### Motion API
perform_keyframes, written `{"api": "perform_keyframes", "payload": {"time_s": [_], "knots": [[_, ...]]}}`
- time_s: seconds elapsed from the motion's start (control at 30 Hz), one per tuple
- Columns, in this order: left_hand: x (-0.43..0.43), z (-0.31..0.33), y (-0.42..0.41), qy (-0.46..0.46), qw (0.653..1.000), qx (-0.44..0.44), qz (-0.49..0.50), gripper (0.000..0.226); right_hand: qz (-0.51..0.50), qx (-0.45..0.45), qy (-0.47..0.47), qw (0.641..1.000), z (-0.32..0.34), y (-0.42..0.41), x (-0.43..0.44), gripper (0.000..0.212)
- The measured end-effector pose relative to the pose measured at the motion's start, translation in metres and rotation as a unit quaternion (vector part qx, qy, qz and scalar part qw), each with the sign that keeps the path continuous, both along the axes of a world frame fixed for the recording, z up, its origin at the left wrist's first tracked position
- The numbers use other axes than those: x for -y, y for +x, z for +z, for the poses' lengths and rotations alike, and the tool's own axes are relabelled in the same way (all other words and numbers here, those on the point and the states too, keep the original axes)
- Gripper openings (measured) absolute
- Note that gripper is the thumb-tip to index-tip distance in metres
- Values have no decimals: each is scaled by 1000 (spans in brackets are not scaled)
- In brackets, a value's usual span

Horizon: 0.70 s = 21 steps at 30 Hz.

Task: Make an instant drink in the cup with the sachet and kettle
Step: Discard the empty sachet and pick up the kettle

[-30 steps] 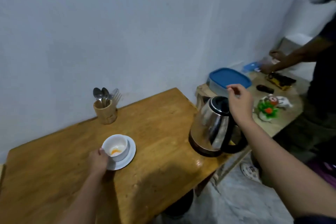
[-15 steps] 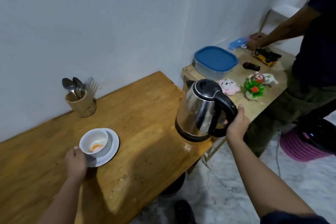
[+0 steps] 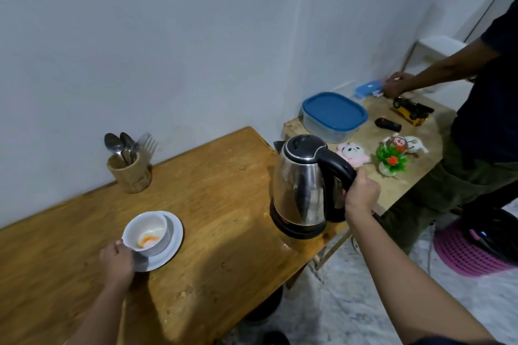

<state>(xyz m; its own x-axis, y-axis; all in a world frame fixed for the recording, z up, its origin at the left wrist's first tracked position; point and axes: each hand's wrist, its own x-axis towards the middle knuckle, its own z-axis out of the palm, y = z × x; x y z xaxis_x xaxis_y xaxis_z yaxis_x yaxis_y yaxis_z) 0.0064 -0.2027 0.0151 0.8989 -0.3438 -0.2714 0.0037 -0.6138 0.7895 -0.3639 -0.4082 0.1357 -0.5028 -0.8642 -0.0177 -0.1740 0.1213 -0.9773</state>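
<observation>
The right hand [image 3: 361, 193] is wrapped around the kettle [image 3: 302, 182] handle, ready to lift. Well to its left, the left hand [image 3: 116, 259] pinches the cup [image 3: 148, 230] handle, steadying it for pouring

One cup [image 3: 147, 233], one saucer [image 3: 171, 246], one kettle [image 3: 301, 182], two spoons [image 3: 117, 144].

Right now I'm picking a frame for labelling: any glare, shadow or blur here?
Head view: dim, soft overall; reflections streak the kettle; arm shadow darkens the table beside the cup; wide-angle bending at edges; left hand and right hand reasonably sharp.
</observation>
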Motion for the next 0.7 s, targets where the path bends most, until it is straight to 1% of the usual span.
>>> {"api": "perform_keyframes", "payload": {"time_s": [0.13, 0.23, 0.37, 0.57, 0.63, 0.7], "knots": [[-3, 3, 1, -12, 1000, -15, 2, 37, 62, -24, -26, 997, 24, 6, 10, 46], [-5, 7, 0, -32, 999, -36, 7, 33, 110, -12, -28, 993, 38, 20, 20, 46], [-6, 15, 0, -50, 997, -60, -20, 32, 163, -38, -30, 985, 55, 54, 23, 42], [-9, 19, 3, -29, 999, -22, -40, 22, 258, -78, -22, 963, 47, 110, 16, 41], [-10, 20, 5, -21, 998, -12, -52, 22, 272, -80, -22, 959, 44, 129, 12, 41], [-12, 21, 8, -7, 998, -8, -69, 25, 290, -102, -24, 951, 42, 146, 8, 44]]}}
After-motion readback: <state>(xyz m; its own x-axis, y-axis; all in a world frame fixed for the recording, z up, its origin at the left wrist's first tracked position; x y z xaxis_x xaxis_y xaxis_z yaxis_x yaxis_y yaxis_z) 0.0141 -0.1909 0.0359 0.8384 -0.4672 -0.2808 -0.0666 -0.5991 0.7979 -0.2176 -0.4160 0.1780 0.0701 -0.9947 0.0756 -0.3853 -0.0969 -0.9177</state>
